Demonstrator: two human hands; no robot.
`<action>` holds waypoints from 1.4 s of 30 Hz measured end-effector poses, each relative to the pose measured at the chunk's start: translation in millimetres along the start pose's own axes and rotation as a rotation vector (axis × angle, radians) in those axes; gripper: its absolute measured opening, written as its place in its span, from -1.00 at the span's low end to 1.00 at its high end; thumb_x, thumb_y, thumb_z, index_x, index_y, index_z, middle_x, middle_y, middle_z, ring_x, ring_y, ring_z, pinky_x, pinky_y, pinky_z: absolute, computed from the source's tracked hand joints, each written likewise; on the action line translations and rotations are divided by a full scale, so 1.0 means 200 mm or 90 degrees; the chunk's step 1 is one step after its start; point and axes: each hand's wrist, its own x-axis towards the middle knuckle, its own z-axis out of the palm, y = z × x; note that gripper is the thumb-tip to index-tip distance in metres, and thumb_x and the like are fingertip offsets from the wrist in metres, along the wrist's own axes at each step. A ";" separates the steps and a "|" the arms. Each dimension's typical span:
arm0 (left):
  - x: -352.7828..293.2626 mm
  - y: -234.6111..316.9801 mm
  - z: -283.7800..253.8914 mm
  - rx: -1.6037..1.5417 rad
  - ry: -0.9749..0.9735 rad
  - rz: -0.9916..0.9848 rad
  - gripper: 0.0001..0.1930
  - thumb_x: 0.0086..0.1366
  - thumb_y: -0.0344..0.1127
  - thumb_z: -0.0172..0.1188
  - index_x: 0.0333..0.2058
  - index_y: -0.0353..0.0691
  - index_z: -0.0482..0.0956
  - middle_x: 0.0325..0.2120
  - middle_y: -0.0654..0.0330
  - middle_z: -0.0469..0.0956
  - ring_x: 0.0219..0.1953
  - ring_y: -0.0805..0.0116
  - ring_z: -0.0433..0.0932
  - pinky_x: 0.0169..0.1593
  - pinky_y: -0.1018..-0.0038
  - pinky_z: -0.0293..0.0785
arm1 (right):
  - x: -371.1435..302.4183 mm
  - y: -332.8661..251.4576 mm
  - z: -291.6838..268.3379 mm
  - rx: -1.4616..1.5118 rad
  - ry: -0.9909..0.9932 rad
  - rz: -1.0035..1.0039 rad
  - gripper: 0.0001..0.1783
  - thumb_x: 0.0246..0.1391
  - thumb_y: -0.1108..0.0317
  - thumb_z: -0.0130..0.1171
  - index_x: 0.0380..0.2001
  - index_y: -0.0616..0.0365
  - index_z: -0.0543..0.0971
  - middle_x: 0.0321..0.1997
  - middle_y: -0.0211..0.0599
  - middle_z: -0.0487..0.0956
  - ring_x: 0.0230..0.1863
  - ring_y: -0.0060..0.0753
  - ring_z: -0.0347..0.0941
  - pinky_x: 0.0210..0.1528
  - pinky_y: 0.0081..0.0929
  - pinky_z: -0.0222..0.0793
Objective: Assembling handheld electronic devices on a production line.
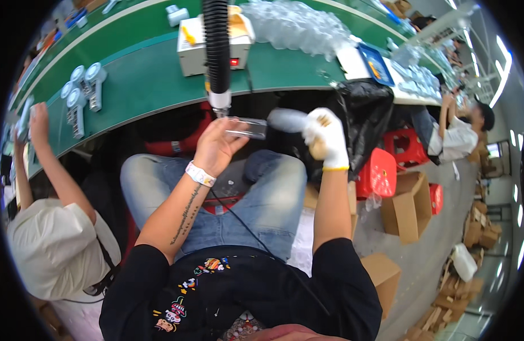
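My left hand [214, 146], bare with a pale band at the wrist, pinches a clear rectangular plastic piece [251, 129] by its left end. Just above that hand hangs the white and metal tip [220, 102] of a black corrugated hose [217, 48]. My right hand [326, 139] wears a white glove and is closed on a translucent, rounded plastic piece [287, 120], smeared by motion. The two pieces lie close together in view, over my lap; whether they touch I cannot tell.
A green table [145, 74] crosses ahead, bearing a white box device [192, 61], many clear plastic parts [299, 25] and several light-blue handheld items [76, 102]. A black bag [364, 122] hangs at the right, near red stools [376, 173] and a cardboard box [406, 207]. A co-worker [60, 244] sits left.
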 end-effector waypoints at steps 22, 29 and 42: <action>-0.07 0.91 -0.08 1.176 0.332 0.879 -0.54 0.16 -0.04 0.41 -0.04 -0.16 0.64 -0.05 0.06 0.62 0.09 -0.07 0.53 0.17 0.09 0.40 | -0.08 0.34 1.05 0.096 -0.208 0.139 -0.12 0.04 0.51 0.41 0.42 0.08 0.26 0.05 -0.23 0.54 0.00 -0.21 0.53 0.08 -0.22 0.53; 0.04 1.66 -0.59 1.421 0.831 0.286 -0.47 0.31 0.03 0.34 0.07 -0.25 0.53 0.04 -0.08 0.53 0.09 -0.22 0.63 0.05 -0.08 0.61 | -0.06 0.33 1.04 0.580 -0.272 0.214 -0.38 0.14 0.51 0.26 0.28 0.03 0.41 -0.14 -0.30 0.51 -0.21 -0.34 0.51 -0.21 -0.27 0.54; -0.12 0.22 -0.14 0.160 0.099 0.120 -0.65 0.53 -0.29 0.17 0.15 -0.35 0.39 -0.11 0.10 0.61 -0.10 0.22 0.69 0.05 0.28 0.65 | -0.39 0.35 0.95 -0.211 -0.137 0.070 -0.23 0.06 0.53 0.42 0.36 0.24 0.39 -0.01 -0.25 0.60 -0.12 -0.51 0.57 -0.09 -0.52 0.56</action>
